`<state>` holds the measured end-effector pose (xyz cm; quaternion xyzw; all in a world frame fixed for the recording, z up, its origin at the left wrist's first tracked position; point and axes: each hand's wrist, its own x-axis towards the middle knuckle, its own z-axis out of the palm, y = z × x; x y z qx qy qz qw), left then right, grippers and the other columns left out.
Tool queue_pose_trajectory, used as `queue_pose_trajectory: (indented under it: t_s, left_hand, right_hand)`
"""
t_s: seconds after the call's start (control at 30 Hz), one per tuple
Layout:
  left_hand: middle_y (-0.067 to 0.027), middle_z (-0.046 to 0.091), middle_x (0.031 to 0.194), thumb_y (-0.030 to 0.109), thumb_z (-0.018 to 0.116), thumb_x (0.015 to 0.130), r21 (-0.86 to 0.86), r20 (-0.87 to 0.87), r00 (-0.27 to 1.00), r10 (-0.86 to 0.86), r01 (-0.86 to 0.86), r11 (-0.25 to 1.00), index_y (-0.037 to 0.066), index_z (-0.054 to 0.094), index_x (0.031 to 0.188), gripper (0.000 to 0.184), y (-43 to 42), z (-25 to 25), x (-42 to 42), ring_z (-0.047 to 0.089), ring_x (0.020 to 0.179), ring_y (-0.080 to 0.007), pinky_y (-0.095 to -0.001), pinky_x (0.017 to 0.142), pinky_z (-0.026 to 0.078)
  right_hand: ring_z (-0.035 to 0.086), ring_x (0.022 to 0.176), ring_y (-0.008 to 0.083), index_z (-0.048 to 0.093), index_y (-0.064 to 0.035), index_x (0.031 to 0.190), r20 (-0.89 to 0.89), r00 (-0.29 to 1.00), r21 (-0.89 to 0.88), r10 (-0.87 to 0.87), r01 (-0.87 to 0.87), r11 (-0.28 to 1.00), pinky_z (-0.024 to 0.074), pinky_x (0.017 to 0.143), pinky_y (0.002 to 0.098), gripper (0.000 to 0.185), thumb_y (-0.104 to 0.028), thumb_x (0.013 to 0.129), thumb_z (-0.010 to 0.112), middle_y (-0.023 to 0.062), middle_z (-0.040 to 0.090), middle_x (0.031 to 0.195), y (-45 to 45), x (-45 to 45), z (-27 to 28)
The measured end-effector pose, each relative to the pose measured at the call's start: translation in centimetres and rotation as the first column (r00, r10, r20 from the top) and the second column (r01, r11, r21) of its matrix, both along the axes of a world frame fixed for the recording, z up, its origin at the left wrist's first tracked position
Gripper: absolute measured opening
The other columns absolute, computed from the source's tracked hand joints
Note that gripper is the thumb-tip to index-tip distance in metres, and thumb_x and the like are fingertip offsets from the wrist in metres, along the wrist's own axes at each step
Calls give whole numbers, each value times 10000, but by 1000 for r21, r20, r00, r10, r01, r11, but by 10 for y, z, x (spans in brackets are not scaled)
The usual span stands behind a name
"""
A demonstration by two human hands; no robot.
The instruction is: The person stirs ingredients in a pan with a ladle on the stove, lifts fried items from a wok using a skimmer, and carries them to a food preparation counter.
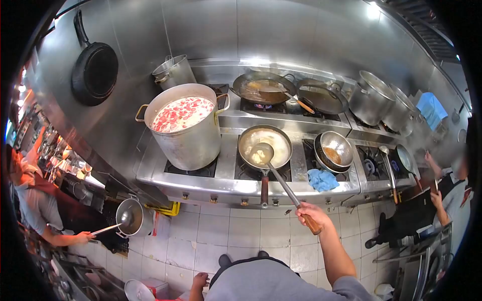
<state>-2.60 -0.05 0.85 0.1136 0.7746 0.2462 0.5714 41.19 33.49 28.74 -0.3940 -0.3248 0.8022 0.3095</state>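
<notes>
My right hand (313,217) is closed around the wooden handle of a long ladle (285,185). The ladle's bowl is inside a frying pan (264,128), over a pale, creamy food with soft lumps. The pan sits on a front burner, its brown handle (264,190) pointing towards me. My left hand (201,280) hangs low beside my body, its fingers loosely bent and apart, with nothing visible in it. Left of the pan stands a tall stockpot (187,145) of white liquid topped with red slices. To the right, metal bowls (335,150) are stacked beside a blue cloth (323,180).
Behind are two woks (263,85), one with a wooden-handled utensil, and large pots (371,103). A black pan (95,74) hangs on the left wall. One person (45,205) at left holds a ladle over a pot (131,215); another person (444,195) stands at right.
</notes>
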Motion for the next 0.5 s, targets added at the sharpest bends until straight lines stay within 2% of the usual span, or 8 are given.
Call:
queue_pose_trajectory:
  t_s: [0.37, 0.43, 0.47, 0.5]
  left_hand:
    - [-92, 578, 723, 216, 527, 799, 19, 21, 1000, -2, 1, 1000, 38, 518, 952, 235, 6, -4, 21, 540, 477, -167, -268, 378, 435]
    - [-93, 577, 721, 220, 530, 792, 42, 39, 999, 5, -7, 999, 39, 517, 950, 240, 5, -8, 23, 537, 476, -169, -269, 381, 435]
    - [-93, 577, 721, 220, 530, 792, 43, 41, 999, 5, -7, 999, 39, 517, 950, 240, 5, -9, 24, 537, 476, -169, -269, 381, 435]
    - [-94, 577, 723, 221, 531, 789, 41, 41, 999, 1, -3, 999, 40, 517, 952, 244, 5, -10, 25, 537, 477, -170, -269, 382, 435]
  right_hand:
    - [497, 531, 107, 451, -31, 990, 88, 995, 30, -50, 47, 998, 393, 423, 216, 276, -52, 743, 573, 35, 506, 732, -15, 8, -8]
    - [484, 525, 98, 447, -10, 1087, 261, 963, 164, -71, 28, 986, 402, 435, 225, 363, -39, 744, 562, 29, 498, 706, -15, 10, -21]
    - [484, 525, 98, 447, -10, 1087, 262, 962, 164, -71, 28, 986, 402, 435, 225, 363, -39, 744, 562, 29, 498, 706, -16, 10, -25]
    - [481, 525, 96, 429, 5, 1130, 388, 911, 302, -138, 16, 953, 409, 445, 232, 410, -45, 744, 560, 31, 497, 699, -18, 7, -29]
